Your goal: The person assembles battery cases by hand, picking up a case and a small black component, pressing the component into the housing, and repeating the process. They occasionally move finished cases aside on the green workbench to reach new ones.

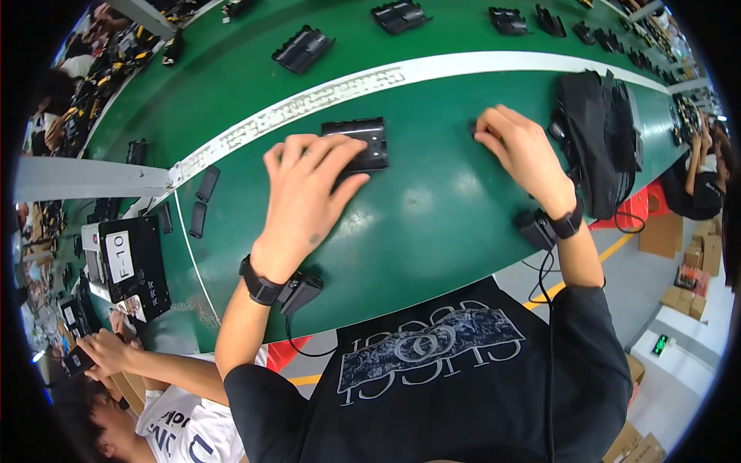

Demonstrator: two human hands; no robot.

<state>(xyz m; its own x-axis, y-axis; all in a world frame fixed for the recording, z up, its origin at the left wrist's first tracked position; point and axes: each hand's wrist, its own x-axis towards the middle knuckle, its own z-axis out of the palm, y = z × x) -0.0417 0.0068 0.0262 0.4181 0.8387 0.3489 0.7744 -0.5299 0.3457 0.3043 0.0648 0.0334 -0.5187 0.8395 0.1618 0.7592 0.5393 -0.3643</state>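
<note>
A black plastic housing (pixel 375 147), curved and with small holes, lies on the green table ahead of me. My left hand (pixel 309 174) rests on its left side, the index fingertip on its top and the thumb apart from it. That hand covers part of the housing. To the right, my right hand (pixel 521 147) is above the table with thumb and fingers pinched together. A small dark bit shows at those fingertips, too hidden to name. Each wrist wears a black strap with a small box and cable.
Beyond a white divider (pixel 463 65), more black housings (pixel 302 49) lie on a green surface. A black bag (pixel 598 143) stands at the right. Small black pieces (pixel 207 184) and a labelled black box (pixel 135 262) are at the left. A co-worker's hands (pixel 108 351) hold a dark device nearby.
</note>
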